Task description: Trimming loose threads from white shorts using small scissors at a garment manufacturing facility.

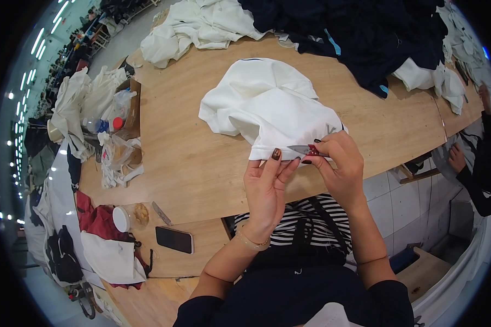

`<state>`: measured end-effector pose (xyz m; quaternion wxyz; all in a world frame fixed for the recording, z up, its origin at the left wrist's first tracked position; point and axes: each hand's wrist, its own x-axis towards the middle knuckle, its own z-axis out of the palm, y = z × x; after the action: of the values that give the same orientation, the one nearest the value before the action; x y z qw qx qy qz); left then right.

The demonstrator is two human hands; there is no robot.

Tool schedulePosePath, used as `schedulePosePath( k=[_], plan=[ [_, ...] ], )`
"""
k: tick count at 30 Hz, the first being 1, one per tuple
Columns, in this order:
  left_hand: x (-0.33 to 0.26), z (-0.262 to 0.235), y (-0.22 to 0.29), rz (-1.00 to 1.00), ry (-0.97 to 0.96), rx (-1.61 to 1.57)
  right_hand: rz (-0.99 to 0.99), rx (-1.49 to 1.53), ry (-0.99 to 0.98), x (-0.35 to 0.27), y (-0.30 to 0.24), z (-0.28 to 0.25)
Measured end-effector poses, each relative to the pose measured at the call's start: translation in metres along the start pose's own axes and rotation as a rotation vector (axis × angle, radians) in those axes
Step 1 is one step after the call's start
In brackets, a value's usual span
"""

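Note:
A white garment (pixel 267 103) lies bunched on the wooden table in front of me. Its near hemmed edge is lifted and pinched between the thumb and fingers of my left hand (pixel 264 188). My right hand (pixel 341 166) is closed around small thread snips (pixel 301 149) with a pointed grey blade and a red handle. The blade points left and lies over the hem, close to my left fingertips. Part of the snips is hidden inside my right fingers, and the fabric's right edge passes behind that hand.
White cloth (pixel 202 30) and a dark navy pile (pixel 354 38) cover the table's far side. Leftward are a cardboard box (pixel 132 109), a phone (pixel 174 240), a lidded jar (pixel 140 214), a loose blade-like tool (pixel 161 213) and red cloth (pixel 95 218). Another person's hand (pixel 456 157) shows at right.

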<state>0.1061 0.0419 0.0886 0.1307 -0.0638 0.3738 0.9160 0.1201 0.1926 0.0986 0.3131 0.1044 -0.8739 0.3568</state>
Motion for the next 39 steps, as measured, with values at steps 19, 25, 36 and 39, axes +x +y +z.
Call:
schedulePosePath(
  k=[19,25,36,39],
  plan=[
    [0.002,-0.010,-0.002,-0.067,0.017,-0.099,0.510,0.403,0.236,0.001,0.020,0.001],
    [0.002,0.000,0.003,-0.072,0.011,-0.081,0.547,0.341,0.229,-0.009,0.017,-0.017],
    [0.000,-0.002,-0.001,-0.074,0.020,-0.118,0.157,0.144,0.089,-0.025,-0.010,0.002],
    [-0.002,0.001,-0.001,-0.081,0.020,-0.128,0.176,0.098,0.165,-0.027,-0.010,0.004]
  ],
)
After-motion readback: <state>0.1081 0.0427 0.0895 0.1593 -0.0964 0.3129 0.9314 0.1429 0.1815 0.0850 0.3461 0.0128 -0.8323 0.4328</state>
